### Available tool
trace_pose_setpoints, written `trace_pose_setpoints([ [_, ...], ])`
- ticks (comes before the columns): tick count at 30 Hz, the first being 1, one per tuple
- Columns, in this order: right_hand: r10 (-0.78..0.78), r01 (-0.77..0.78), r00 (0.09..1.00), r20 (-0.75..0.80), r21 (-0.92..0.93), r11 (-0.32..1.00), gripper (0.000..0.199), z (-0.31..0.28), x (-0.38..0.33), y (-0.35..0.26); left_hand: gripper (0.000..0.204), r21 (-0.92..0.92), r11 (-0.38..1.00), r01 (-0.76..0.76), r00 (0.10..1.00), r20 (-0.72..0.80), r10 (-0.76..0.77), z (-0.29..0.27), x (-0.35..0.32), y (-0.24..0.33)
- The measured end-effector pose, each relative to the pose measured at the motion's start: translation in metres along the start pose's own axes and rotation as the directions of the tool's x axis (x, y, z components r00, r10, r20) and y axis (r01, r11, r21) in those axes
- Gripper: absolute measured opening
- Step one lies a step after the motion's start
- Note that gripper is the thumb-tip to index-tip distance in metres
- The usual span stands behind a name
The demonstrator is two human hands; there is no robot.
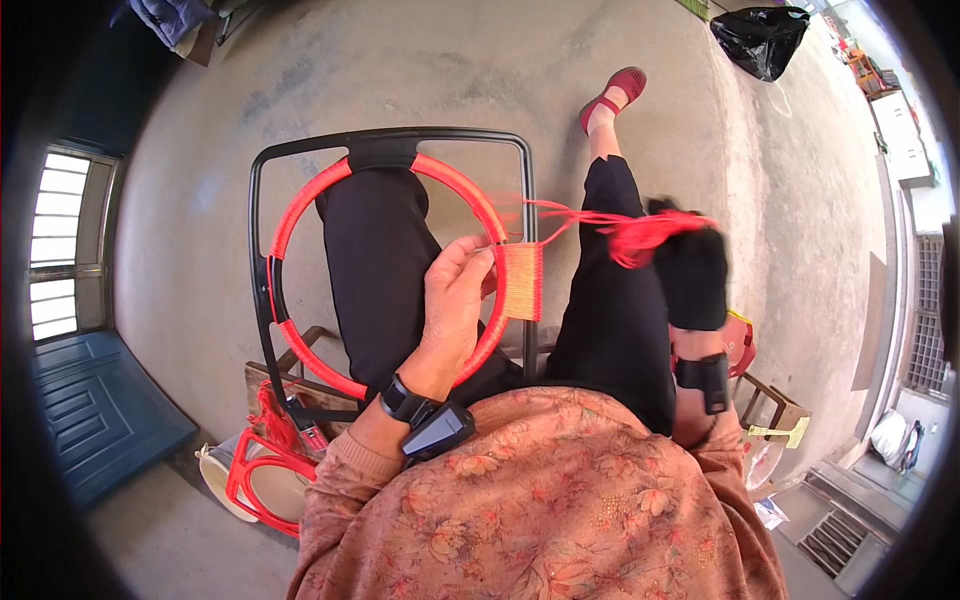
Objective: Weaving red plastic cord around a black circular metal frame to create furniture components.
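A black metal frame (390, 132) lies across my lap, with a round ring (285, 215) inside it wrapped mostly in red cord. Between the ring and the frame's right bar runs a woven band (522, 282) of orange and red strands. My left hand (455, 295) pinches the ring's right side beside that band, its fingertips partly hidden. Off to the right, my right hand (692, 275), in a black glove and blurred by motion, grips a bundle of red cord (645, 235). Strands stretch from this bundle back to the top of the band.
At lower left, a red frame (245, 480) and loose red cord (275, 420) lie by a wooden stool (265, 385). A blue panelled door (110, 410) stands left. Another wooden stool (785, 410) is at right. A black plastic bag (760, 42) sits at far right.
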State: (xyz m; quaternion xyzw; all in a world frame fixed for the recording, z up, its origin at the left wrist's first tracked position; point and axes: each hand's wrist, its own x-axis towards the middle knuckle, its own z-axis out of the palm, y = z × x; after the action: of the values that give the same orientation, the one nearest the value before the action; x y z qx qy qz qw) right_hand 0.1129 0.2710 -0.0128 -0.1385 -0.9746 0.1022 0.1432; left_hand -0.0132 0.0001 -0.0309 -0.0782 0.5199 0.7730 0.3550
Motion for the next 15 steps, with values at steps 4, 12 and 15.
trace_pose_setpoints([
  [4, 0.461, -0.106, 0.876, 0.140, 0.989, -0.099, 0.023, -0.016, -0.022, 0.060, 0.026, -0.011, 0.996, -0.094, 0.995, 0.015, 0.094, 0.003, -0.001, 0.001],
  [12, 0.361, -0.402, 0.716, 0.597, 0.776, -0.486, 0.024, 0.033, -0.015, -0.015, 0.022, 0.033, 0.988, -0.151, 0.988, 0.047, 0.149, 0.000, -0.002, -0.004],
  [15, 0.030, -0.596, 0.800, 0.599, 0.800, -0.073, 0.024, 0.054, 0.006, -0.056, 0.020, 0.067, 0.988, -0.137, 0.990, 0.046, 0.134, -0.001, -0.003, -0.003],
])
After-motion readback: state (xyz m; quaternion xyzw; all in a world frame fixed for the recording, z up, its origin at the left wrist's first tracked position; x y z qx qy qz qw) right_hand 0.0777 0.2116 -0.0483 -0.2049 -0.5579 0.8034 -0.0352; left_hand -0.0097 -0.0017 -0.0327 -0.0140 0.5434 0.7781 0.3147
